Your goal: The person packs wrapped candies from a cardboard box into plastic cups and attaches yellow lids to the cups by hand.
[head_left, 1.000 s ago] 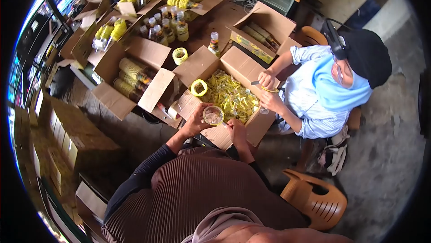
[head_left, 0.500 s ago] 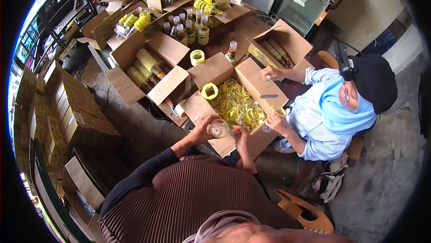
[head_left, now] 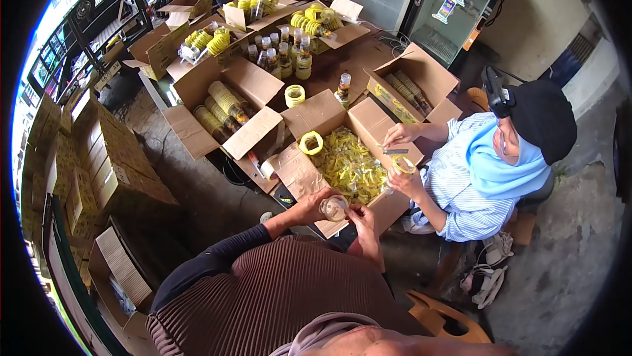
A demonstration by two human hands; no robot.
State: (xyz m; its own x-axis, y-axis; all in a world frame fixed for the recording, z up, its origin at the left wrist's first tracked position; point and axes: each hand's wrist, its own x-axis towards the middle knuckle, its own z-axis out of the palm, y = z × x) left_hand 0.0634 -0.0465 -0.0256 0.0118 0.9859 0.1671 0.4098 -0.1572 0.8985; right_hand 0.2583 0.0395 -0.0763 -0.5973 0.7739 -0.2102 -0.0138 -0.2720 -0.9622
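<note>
My left hand is wrapped round a clear round plastic cup, its mouth facing up towards me. At the cup's right rim, my right hand has its fingers pinched together; whatever lies between them is too small to make out. Just beyond both hands stands an open carton filled with small yellow-and-clear packets. A yellow ring-shaped stack sits at the carton's left inner side.
A co-worker at the right holds a yellow-rimmed piece over the carton. Another carton holds stacked yellow-ringed tubes. Several filled jars stand farther back. A tape roll lies left of my hands, and an orange chair is behind.
My right hand has come up against the cup's rim, and the cup has shifted slightly right and down in view. The co-worker's two hands have moved closer together.
</note>
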